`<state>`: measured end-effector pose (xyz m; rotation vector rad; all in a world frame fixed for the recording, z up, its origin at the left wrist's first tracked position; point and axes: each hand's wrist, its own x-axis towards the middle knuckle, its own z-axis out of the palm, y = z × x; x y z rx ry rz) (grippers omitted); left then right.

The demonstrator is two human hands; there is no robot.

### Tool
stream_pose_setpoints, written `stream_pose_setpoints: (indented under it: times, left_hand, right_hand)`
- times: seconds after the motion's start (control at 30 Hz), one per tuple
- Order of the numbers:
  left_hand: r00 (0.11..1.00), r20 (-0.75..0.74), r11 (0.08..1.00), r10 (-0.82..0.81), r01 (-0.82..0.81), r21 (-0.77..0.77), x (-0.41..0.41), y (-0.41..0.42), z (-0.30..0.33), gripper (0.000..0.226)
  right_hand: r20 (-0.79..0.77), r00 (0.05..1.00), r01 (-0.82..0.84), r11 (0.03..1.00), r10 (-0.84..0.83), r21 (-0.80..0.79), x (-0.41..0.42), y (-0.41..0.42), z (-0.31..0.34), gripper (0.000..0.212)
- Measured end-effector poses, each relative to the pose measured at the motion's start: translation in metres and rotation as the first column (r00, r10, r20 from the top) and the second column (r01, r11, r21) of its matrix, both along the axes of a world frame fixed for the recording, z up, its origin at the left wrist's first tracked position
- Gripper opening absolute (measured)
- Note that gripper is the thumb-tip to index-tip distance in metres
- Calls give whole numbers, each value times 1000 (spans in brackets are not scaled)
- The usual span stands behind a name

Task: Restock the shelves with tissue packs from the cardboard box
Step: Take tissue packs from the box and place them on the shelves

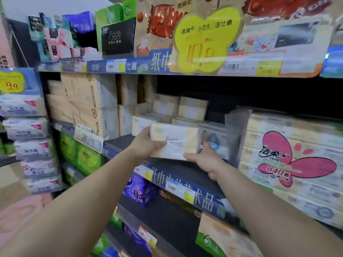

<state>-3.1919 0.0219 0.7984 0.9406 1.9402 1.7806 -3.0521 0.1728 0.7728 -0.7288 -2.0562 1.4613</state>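
A white and pale-yellow tissue pack (pixel 176 141) marked "Face" is held over the front of the middle shelf (pixel 122 143). My left hand (pixel 146 143) grips its left end, thumb on the front face. My right hand (pixel 206 160) holds its lower right corner from below. Just behind the held pack, several similar packs (pixel 167 108) are stacked on the same shelf. The cardboard box is out of view.
Tall beige tissue bundles (pixel 83 106) fill the shelf's left part. A large multi-pack with a pink butterfly label (pixel 293 156) stands to the right. A yellow price sign (pixel 206 39) hangs from the upper shelf. Purple packs (pixel 139 191) lie on the shelf below.
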Motion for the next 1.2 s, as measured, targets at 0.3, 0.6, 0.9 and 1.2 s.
stream_pose_setpoints:
  times: [0.3,0.6,0.9,1.2]
  left_hand:
    - [988,-73,976,-136,121,-182,-102,70,-34,49]
    - [986,-163,991,-29,7,-132,-128,129,-41,51]
    - [991,-130,982,-22,-3,-191,-129,151,-39,57]
    - [930,-247,958,-273,238,-162,-150,127,-59,63]
  right_hand:
    - [226,942,208,959,-250,193,-73,27,-17,34]
    - [187,771,593,793,-609,136,-136,47,-21,34]
    - [190,655,708,682,-731,182,-155,54,-24,28]
    - [183,630,724,656,-754,212,-162,57,-25,25]
